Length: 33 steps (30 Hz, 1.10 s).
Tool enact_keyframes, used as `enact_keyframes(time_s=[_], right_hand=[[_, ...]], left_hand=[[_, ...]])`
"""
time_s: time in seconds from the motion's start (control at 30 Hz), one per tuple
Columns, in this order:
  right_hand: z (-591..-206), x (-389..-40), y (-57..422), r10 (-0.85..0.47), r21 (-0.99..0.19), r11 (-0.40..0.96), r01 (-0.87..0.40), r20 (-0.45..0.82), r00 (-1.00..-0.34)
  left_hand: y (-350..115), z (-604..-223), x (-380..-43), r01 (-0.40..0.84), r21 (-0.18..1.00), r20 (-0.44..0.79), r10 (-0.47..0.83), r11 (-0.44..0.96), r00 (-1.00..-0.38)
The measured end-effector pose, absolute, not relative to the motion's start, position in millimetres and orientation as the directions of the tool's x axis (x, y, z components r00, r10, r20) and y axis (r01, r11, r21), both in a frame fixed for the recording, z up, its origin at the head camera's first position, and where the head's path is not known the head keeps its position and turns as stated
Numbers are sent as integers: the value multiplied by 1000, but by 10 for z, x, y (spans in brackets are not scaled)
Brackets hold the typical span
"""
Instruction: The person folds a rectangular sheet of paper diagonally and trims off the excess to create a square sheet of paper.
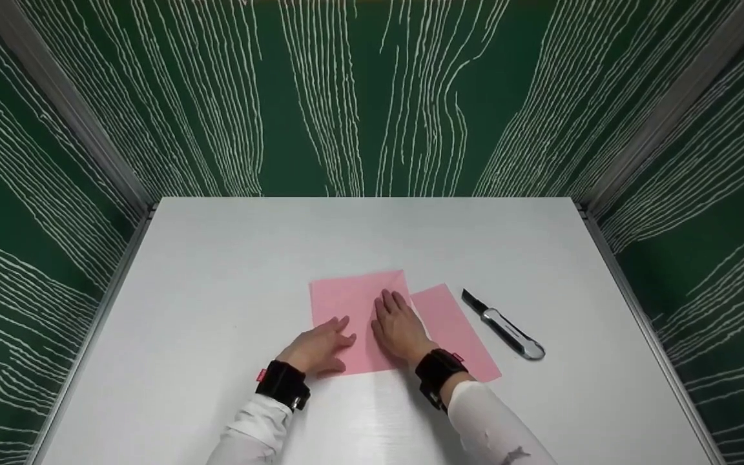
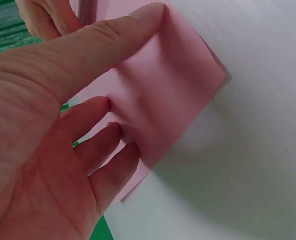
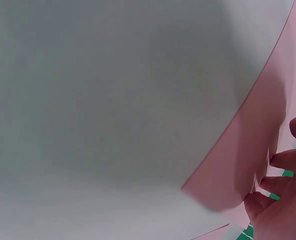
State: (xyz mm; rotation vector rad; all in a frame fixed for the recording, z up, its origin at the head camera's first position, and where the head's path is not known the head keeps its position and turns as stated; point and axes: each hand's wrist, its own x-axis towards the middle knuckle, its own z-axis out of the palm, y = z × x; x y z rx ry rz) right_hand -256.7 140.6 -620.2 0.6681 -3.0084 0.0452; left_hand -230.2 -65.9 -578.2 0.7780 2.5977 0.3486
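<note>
A pink sheet of paper [image 1: 348, 298], roughly square, lies on the white table in the head view. My left hand [image 1: 316, 349] rests at its near left part, fingers spread; the left wrist view shows the thumb [image 2: 123, 37] and fingertips touching the paper. My right hand [image 1: 401, 329] presses on the sheet's right side with fingers extended. In the right wrist view, fingertips touch the pink paper, whose edge bends up slightly. A second pink piece of paper [image 1: 453, 320] lies to the right, partly hidden by the right hand and wrist.
A utility knife [image 1: 504, 326] with a dark blade and a grey-and-black handle lies right of the papers, blade toward the far left. Green panels with white wavy lines [image 1: 307, 97] stand behind and beside the white table [image 1: 217, 258]. Black straps are on both wrists.
</note>
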Motion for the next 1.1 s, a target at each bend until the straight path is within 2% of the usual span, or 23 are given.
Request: enact_keyframes(time_s=[0.17,0.3,0.47,0.63,0.8,1.1], right_hand=[[-6211,-2644,1431,-387,-85,917,-390,55,-921],[-6175,-2720,1495,-381,-154,913,-378,10,-924],[-6053,-2841,1562,-374,-292,899,-328,-117,-920],[-5986,-2934,1591,-373,-340,895,-288,-217,-902],[-6016,-2966,1625,-378,-322,897,-303,-202,-904],[-6122,-2987,1646,-337,-304,906,-295,-97,-936]], left_hand=[[-592,-5808,-2276,477,311,-206,549,822,-810],[-550,-5840,-2263,501,238,-128,538,832,-833],[-505,-5808,-2288,502,205,-124,531,840,-838],[-489,-5776,-2282,481,249,-150,524,841,-838],[-484,-5784,-2243,467,286,-156,522,837,-839],[-474,-5765,-2212,410,380,-229,513,830,-827]])
